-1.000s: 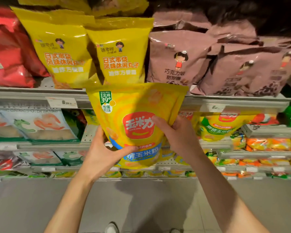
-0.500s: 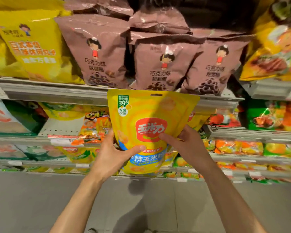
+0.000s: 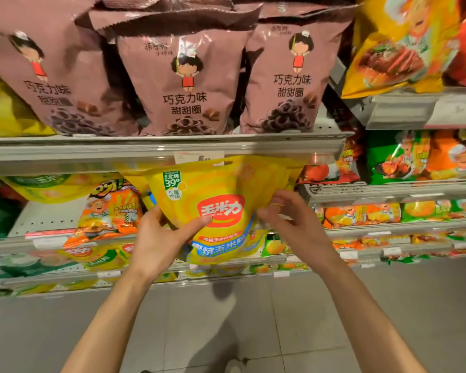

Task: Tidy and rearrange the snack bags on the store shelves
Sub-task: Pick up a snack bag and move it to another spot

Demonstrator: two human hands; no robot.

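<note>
- Head view: I see the left hand (image 3: 156, 238) gripping the yellow corn bag (image 3: 218, 208), upright, just below the shelf edge (image 3: 145, 152).
- Right hand (image 3: 291, 224) blurred at its right side; grip unclear.

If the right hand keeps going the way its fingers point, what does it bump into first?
Probably the yellow corn snack bag. The right hand points up and left, with its fingertips already at the bag's right edge. They are blurred, so I can't tell if they touch.

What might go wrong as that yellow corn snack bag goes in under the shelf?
The yellow bag's top sits right at the shelf edge and its price tag, so it may snag. The right hand looks blurred and loose on it, leaving mostly the left hand gripping; the bag might slip.
</note>
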